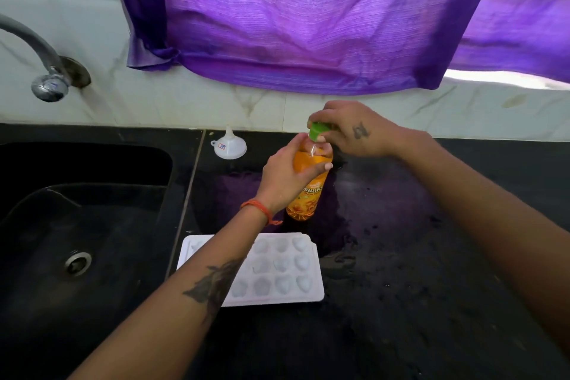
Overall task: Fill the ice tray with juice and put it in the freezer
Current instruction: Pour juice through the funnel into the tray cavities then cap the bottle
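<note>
Gripping bottle (left hand), right hand pinches cap.

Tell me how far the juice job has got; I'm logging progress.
Done: the white ice tray is laid out on the black counter, moulds showing no juice. In hand: the left hand grips the orange juice bottle while the right hand holds its green cap. Left: uncapping, pouring, freezing.

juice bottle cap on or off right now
On. The green cap sits on the neck of the juice bottle, the right hand pinching it while the left hand grips the upright bottle.
</note>
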Action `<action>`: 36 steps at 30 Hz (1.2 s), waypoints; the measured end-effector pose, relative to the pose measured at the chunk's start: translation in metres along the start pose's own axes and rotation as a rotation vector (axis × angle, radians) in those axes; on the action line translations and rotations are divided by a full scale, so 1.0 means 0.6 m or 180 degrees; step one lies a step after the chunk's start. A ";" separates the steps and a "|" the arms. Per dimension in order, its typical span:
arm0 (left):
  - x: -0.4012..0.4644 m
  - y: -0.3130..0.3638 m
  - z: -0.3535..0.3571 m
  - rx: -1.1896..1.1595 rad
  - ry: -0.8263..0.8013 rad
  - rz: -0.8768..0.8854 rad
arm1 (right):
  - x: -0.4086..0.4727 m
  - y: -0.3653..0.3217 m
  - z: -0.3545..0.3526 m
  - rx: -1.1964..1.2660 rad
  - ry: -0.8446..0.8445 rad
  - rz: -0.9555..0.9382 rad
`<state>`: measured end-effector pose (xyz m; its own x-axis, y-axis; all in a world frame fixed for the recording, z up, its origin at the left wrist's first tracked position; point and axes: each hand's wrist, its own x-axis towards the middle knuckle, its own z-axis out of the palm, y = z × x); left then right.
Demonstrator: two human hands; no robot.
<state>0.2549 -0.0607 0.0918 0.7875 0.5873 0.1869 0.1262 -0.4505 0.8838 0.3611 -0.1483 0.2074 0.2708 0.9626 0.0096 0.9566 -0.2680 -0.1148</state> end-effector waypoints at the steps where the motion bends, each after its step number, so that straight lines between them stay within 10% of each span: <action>1: 0.000 0.001 0.001 -0.0006 -0.0009 -0.0002 | 0.004 0.005 -0.005 0.0002 -0.0101 0.0061; 36: -0.004 -0.003 0.003 -0.0082 -0.0002 -0.0055 | 0.021 -0.017 -0.010 -0.0357 -0.0151 0.0076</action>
<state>0.2539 -0.0625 0.0891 0.7857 0.5944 0.1713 0.1241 -0.4228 0.8977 0.3554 -0.1338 0.2148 0.2907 0.9560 -0.0391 0.9567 -0.2910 -0.0025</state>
